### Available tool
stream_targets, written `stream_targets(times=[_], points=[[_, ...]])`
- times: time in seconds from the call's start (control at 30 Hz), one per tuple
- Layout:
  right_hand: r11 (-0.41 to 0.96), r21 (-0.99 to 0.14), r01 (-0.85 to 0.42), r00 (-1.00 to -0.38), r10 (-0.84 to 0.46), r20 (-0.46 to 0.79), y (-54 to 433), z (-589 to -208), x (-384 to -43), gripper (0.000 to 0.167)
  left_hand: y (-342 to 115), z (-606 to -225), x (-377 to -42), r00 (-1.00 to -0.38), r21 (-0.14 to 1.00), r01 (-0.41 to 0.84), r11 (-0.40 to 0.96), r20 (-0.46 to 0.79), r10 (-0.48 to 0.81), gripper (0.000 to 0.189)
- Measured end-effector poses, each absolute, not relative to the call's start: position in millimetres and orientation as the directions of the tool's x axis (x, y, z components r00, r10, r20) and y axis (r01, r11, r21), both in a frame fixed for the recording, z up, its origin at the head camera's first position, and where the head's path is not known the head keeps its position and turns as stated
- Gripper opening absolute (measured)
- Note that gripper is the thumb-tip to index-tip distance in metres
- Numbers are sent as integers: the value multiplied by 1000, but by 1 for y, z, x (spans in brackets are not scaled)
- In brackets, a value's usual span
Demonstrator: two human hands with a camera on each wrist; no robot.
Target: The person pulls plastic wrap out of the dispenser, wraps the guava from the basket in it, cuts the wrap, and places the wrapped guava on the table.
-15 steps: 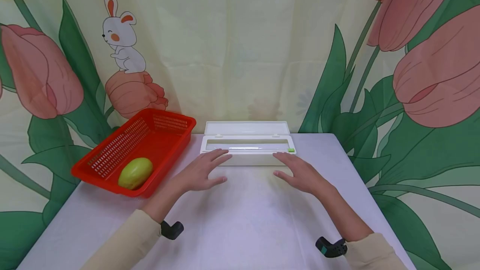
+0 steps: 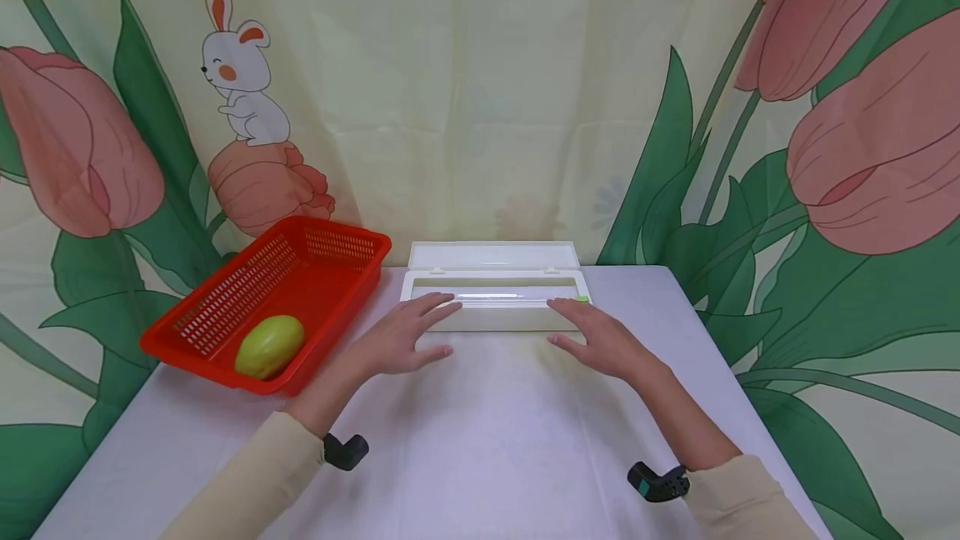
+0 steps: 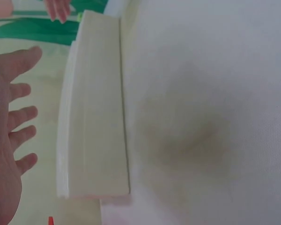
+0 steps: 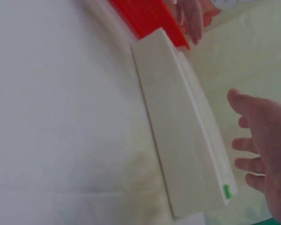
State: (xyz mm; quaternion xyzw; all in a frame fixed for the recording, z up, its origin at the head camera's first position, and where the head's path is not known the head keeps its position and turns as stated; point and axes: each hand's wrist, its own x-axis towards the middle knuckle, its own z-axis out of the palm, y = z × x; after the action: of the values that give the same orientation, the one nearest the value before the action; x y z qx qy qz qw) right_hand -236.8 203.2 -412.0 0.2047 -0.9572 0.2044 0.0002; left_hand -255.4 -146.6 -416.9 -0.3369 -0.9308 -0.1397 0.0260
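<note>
A long white cling-film dispenser (image 2: 495, 319) stands at the back of the table, its lid (image 2: 493, 255) raised and a clear roll (image 2: 495, 292) visible inside. At its right end is a small green slider (image 4: 227, 191). My left hand (image 2: 401, 337) hovers in front of the dispenser's left end, fingers spread and holding nothing. Facing it, my right hand (image 2: 603, 342) hovers by the right end, fingers extended and also without anything in them. Both wrist views show space between the hands and the dispenser.
A red plastic basket (image 2: 341, 307) sits at the table's left, near my left forearm, with an oval yellow-green fruit (image 2: 270, 347) in it. White cloth (image 2: 495, 440) covers the table. A printed tulip-and-rabbit curtain (image 2: 480, 107) hangs right behind the dispenser.
Both hands have shifted very slightly upward in the head view, the fingers still extended. Dispenser, basket and fruit have stayed in place.
</note>
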Motion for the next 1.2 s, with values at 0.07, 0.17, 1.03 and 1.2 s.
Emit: stream_targets(times=[0.07,0.17,1.03,1.2], points=[[831,-393,-393,-916,-393,84,203,-413,-238,65,-147,-417,-256,-780,246,624,741,136,611,75],[832,-393,-391,-916,-393,81,203,-415,-240,64,-148,-418,-257,-792,255,608,752,127,597,75],[844,-399,-358,-928,-369,51,207,-420,-260,63,-153,-423,-272,-813,291,576,763,114,570,75],[861,-394,-321,-941,-338,27,208,-419,-266,63,-153,-424,-277,-821,304,564,768,108,560,77]])
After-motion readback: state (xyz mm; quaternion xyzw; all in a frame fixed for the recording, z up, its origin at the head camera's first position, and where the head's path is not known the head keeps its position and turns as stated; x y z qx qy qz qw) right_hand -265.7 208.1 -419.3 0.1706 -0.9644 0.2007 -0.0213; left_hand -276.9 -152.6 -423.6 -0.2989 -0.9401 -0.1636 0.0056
